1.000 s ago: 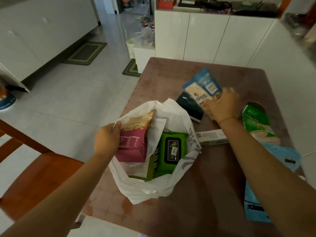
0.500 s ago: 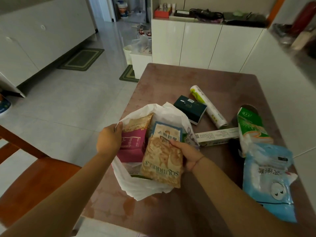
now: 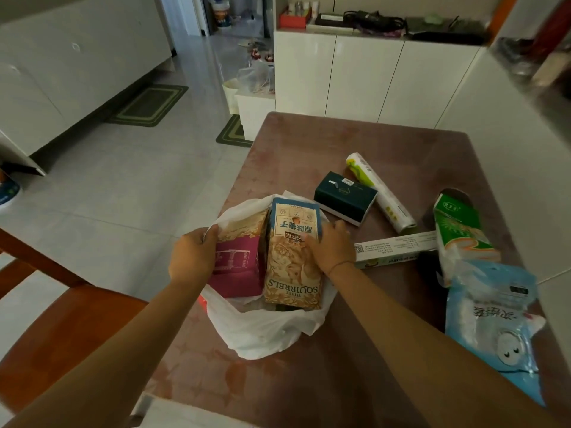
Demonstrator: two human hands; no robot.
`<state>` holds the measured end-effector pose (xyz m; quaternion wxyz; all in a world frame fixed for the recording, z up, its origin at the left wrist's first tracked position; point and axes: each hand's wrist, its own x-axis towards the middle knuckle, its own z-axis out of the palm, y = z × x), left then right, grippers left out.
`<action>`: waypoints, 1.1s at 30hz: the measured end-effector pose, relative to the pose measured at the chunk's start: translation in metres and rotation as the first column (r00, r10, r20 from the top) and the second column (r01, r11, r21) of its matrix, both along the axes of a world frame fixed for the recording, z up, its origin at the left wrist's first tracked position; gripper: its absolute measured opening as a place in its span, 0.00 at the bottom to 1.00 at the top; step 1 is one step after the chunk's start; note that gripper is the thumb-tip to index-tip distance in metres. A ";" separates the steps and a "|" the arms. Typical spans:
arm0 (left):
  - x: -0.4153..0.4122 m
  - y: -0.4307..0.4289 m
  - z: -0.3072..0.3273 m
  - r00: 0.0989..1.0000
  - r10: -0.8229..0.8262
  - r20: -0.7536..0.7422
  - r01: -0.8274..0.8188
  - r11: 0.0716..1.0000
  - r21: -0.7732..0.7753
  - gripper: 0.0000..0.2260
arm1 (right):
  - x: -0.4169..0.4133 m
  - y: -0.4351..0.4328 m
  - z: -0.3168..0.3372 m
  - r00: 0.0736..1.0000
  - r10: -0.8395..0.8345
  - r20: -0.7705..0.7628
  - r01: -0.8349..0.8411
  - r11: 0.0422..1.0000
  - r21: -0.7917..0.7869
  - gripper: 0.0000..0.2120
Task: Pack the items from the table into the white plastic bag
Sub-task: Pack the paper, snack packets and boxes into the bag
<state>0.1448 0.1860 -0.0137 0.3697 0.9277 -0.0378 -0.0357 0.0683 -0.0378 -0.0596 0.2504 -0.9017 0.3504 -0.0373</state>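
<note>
The right hand (image 3: 332, 247) lies spread, fingers loosely open, against the right edge of the Three Squirrels nut packet (image 3: 293, 254), pressing rather than gripping it; the packet stands in the mouth of the white plastic bag (image 3: 265, 332), its long axis running near to far, its blue top at the far end. The left hand (image 3: 193, 257) is closed on the bag's left rim, holding the mouth open beside a pink packet (image 3: 236, 267) already inside. I judge the next pickup falls to the right hand, since everything unpacked lies to its right on the surface (image 3: 309, 149): a long white box (image 3: 397, 247) just beside it, axis left to right; a dark green box (image 3: 344, 197) and a roll (image 3: 381, 196) farther off; a green pack (image 3: 460, 233) and a pale blue pouch (image 3: 491, 322) at the right edge.
</note>
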 end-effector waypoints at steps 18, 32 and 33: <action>0.045 -0.051 0.031 0.994 -0.104 0.040 0.103 0.995 0.007 0.11 | -0.013 -0.020 0.051 0.830 -0.268 0.489 0.006 0.881 0.473 0.15; 0.017 -0.068 0.013 0.989 -0.143 -0.036 0.147 0.978 0.147 0.19 | -0.026 -0.024 0.040 0.868 -0.335 0.366 -0.044 0.683 0.729 0.22; 0.017 -0.069 0.011 0.989 -0.150 -0.005 0.147 0.966 0.211 0.20 | -0.028 -0.025 0.037 0.888 -0.339 0.310 0.018 0.699 0.714 0.23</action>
